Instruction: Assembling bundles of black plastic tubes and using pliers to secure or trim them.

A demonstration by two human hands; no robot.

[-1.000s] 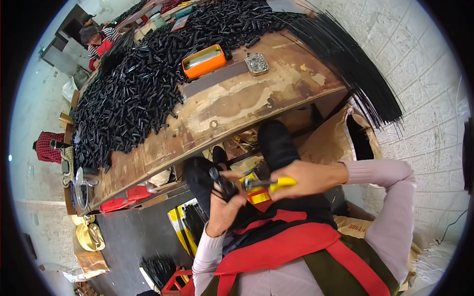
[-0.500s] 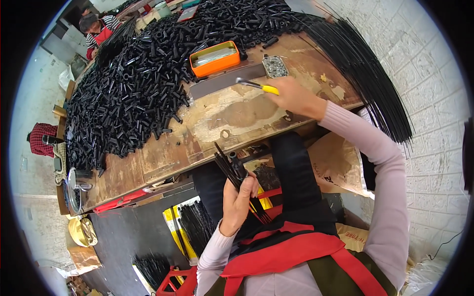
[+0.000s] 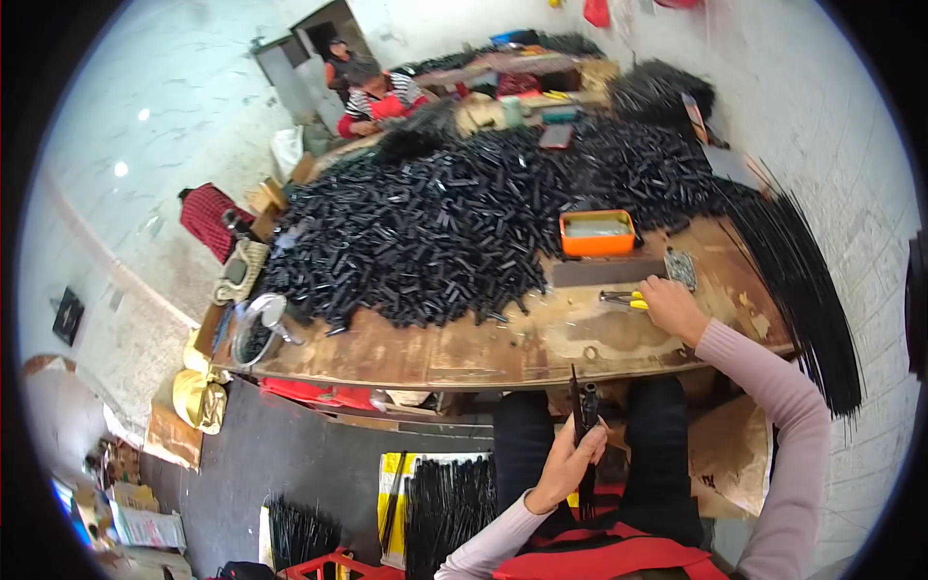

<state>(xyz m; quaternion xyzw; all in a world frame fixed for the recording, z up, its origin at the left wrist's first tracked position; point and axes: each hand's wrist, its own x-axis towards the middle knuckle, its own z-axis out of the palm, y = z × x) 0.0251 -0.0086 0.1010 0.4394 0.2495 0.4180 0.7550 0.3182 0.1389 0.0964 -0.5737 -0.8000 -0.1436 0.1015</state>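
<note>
While the left hand [image 3: 563,471] grips a black rod [image 3: 578,406], the right hand [image 3: 670,304] clasps yellow-handled pliers [image 3: 622,299] near the orange tray [image 3: 597,233].

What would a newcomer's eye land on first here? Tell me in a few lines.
First, the huge heap of short black tubes covering most of the wooden workbench. Next, the bright orange tray at the heap's right edge, just beyond the right hand, which rests on yellow-handled pliers. Below the bench edge, the left hand holds thin black pieces upright over the lap.
</note>
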